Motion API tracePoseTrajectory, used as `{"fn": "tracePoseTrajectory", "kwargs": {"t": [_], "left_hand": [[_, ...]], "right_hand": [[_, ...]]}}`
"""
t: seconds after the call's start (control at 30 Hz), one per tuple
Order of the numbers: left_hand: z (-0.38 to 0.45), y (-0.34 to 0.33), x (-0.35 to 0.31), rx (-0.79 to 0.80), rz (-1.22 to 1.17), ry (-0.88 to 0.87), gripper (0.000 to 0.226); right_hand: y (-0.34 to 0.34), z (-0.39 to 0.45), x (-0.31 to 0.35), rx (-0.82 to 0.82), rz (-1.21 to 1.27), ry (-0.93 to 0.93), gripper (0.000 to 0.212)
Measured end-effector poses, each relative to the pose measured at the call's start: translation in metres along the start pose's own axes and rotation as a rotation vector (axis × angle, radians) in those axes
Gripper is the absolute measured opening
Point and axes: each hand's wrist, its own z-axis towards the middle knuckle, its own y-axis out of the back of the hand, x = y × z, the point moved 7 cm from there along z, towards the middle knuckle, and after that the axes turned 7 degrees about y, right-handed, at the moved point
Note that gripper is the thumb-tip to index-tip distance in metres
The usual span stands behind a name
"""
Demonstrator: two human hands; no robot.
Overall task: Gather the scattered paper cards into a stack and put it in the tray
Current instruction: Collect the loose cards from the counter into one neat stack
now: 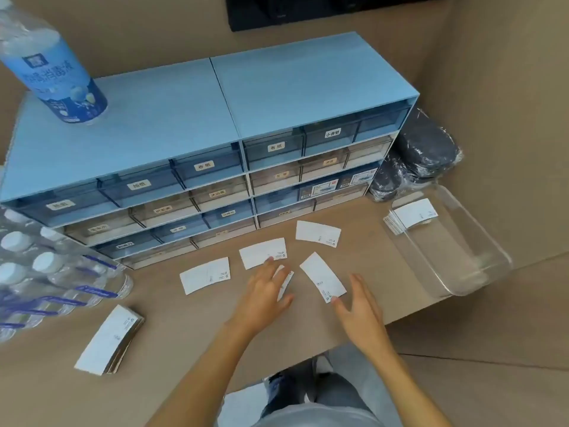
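Note:
Several white paper cards lie scattered on the brown desk: one at the left (pixel 204 275), one in the middle (pixel 263 252), one at the back (pixel 318 233) and a slanted one (pixel 322 277). My left hand (pixel 264 291) rests flat, fingers apart, over another card (pixel 285 282) that is mostly hidden. My right hand (pixel 360 306) hovers open, its fingertip touching the slanted card's near end. The clear plastic tray (pixel 480 272) stands at the right with a card stack (pixel 411 217) in its far end.
A thick stack of cards (pixel 109 342) lies at the front left. A blue drawer cabinet (pixel 200 167) runs along the back with a bottle (pixel 58 75) on top. Wrapped water bottles (pixel 46 278) sit at the left, dark wrapped bundles (pixel 421 158) behind the tray.

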Motion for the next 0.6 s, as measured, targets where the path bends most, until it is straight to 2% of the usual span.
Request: {"fn": "tracePoseTrajectory", "kwargs": {"t": [0.13, 0.37, 0.5, 0.6], "left_hand": [[0.033, -0.004, -0.012, 0.064, 0.037, -0.173, 0.042], [0.085, -0.025, -0.027, 0.18, 0.2, -0.37, 0.06], [0.104, -0.032, -0.037, 0.253, 0.161, -0.43, 0.067], [0.107, -0.033, -0.036, 0.262, 0.091, -0.402, 0.067]], "right_hand": [[-0.012, 0.007, -0.009, -0.026, -0.007, -0.071, 0.067], [-0.034, 0.02, -0.021, -0.062, -0.182, -0.1, 0.067], [-0.041, 0.025, -0.024, -0.067, -0.312, -0.111, 0.071], [-0.041, 0.027, -0.024, -0.071, -0.362, -0.092, 0.071]]}}
